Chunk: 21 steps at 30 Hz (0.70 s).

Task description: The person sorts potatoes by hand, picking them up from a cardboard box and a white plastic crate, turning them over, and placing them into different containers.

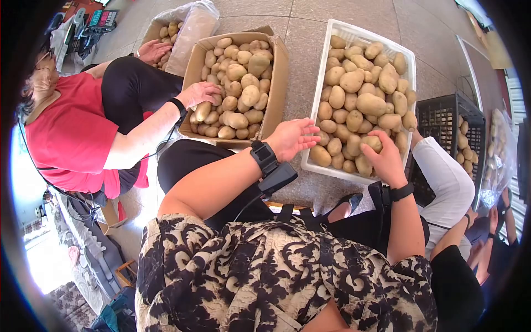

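In front of me stands a white plastic crate (369,29) heaped with potatoes (371,104). My right hand (387,160) is over the crate's near side, its fingers closed round a potato (371,144). My left hand (292,139) hovers by the crate's left rim, fingers stretched out and palm bare. Left of the crate, a cardboard box (278,83) is piled with more potatoes (237,72). The near corner of that box is close to my left hand.
On the left a co-worker in a red top (77,124) has one hand (200,95) on the box's potatoes. Behind is a bag-lined box (193,39). To the right stand a black crate (437,113) and another person's light trouser leg (447,171).
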Available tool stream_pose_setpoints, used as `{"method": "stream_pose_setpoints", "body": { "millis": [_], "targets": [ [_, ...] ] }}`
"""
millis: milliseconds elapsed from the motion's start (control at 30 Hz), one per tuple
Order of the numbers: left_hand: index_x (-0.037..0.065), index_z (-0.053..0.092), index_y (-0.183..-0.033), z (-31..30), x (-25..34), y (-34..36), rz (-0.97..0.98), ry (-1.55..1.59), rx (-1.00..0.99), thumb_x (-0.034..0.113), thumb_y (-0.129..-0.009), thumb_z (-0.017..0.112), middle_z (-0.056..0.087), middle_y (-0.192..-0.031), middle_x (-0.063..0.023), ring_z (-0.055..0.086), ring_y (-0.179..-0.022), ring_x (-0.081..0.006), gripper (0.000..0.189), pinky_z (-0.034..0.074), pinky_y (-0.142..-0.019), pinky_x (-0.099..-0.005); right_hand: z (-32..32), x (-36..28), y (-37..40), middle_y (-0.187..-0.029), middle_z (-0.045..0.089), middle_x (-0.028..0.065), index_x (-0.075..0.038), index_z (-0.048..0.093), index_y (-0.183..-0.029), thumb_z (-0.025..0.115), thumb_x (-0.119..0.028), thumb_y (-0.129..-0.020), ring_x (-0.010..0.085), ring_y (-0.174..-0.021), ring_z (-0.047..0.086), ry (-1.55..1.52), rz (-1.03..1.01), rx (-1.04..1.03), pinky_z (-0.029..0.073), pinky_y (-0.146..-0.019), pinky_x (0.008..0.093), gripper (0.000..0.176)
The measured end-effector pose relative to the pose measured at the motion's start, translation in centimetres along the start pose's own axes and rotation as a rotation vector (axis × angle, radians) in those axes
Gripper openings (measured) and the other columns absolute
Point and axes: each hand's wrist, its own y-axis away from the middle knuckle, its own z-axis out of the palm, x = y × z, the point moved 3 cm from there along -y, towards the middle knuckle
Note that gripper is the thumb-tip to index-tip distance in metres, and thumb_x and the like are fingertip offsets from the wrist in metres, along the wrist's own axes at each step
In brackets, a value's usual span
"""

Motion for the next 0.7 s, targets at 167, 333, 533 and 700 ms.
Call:
{"method": "stream_pose_setpoints", "body": {
  "millis": [167, 333, 533, 700],
  "targets": [
    [0.003, 0.045, -0.115, 0.6, -0.8, 0.2, -0.036, -0.017, -0.065, 0.025, -0.093, 0.043, 0.054, -0.110, -0.0108, 0.056, -0.097, -0.0232, 0.031, 0.047, -0.082, -0.0320, 2.2, -2.1, 1.0, -0.082, 0.058, 0.0051, -0.003, 0.051, -0.107, 0.064, -0.016, -0.081, 0.0103, -0.066, 0.056, -0.510, 0.181, -0.281, 0.047, -0.060, 0.0236, 0.032],
    [0.004, 0.046, -0.118, 1.7, -1.8, 0.7, -0.114, -0.095, -0.148, 0.026, -0.092, 0.046, 0.051, -0.114, -0.0097, 0.055, -0.098, -0.0222, 0.034, 0.044, -0.087, -0.0362, 3.4, -3.4, 1.6, -0.085, 0.058, 0.0039, -0.004, 0.048, -0.112, 0.061, -0.012, -0.083, 0.0083, -0.067, 0.057, -0.689, 0.177, -0.352, 0.049, -0.059, 0.0218, 0.033],
    [0.005, 0.043, -0.121, 2.2, -2.5, 1.0, -0.191, -0.102, -0.260, 0.031, -0.092, 0.046, 0.044, -0.124, -0.0116, 0.044, -0.111, -0.0280, 0.039, 0.036, -0.097, -0.0414, 3.6, -4.5, 1.5, -0.090, 0.057, 0.0041, -0.004, 0.046, -0.117, 0.058, -0.007, -0.084, 0.0086, -0.073, 0.058, -0.802, 0.148, -0.377, 0.049, -0.065, 0.0210, 0.035],
    [0.006, 0.045, -0.120, 2.6, -2.5, 1.2, -0.206, -0.085, -0.362, 0.034, -0.091, 0.048, 0.049, -0.120, -0.0079, 0.051, -0.106, -0.0230, 0.040, 0.037, -0.096, -0.0396, 4.3, -4.6, 1.6, -0.092, 0.057, 0.0038, -0.004, 0.045, -0.119, 0.058, -0.007, -0.084, 0.0077, -0.076, 0.057, -0.783, 0.073, -0.376, 0.048, -0.067, 0.0200, 0.037]
  ]
}}
